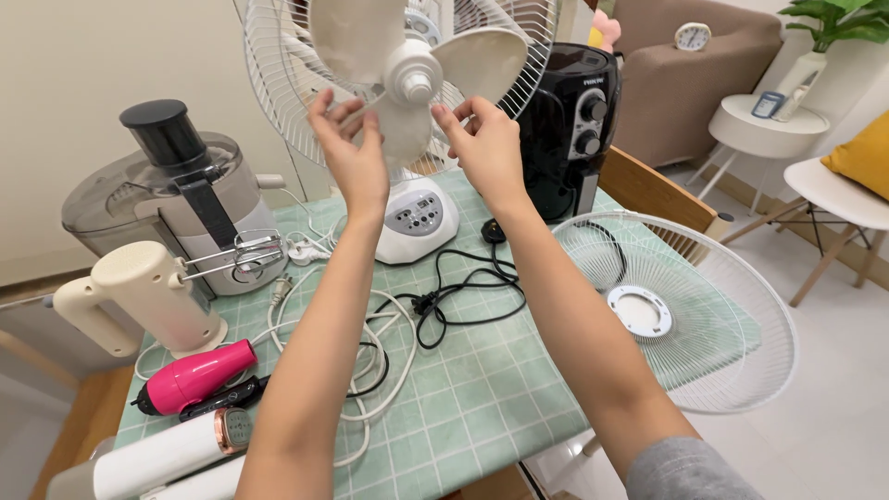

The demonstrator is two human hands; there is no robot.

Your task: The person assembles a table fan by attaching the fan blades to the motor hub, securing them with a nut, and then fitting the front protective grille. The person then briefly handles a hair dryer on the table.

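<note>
Both my hands are up at twelve o'clock: left hand [355,153] and right hand [486,143], fingers half-curled, steady the lower fan blade [405,130] by its edges, since the front grille [690,310] lies off at three o'clock.

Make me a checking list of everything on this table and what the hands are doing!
Surface: table with green tiled cloth.
Job's things: white fan, front grille off; blades bare.
Clutter: loose grille overhanging the table edge, juicer, cream hand mixer, pink hair dryer, black air fryer.
Hands: left hand and right hand both raised, fingers touching the lower blade.
Cables: black cord and white cord, loosely tangled.
Surroundings: brown sofa, round side table, white chair.
</note>
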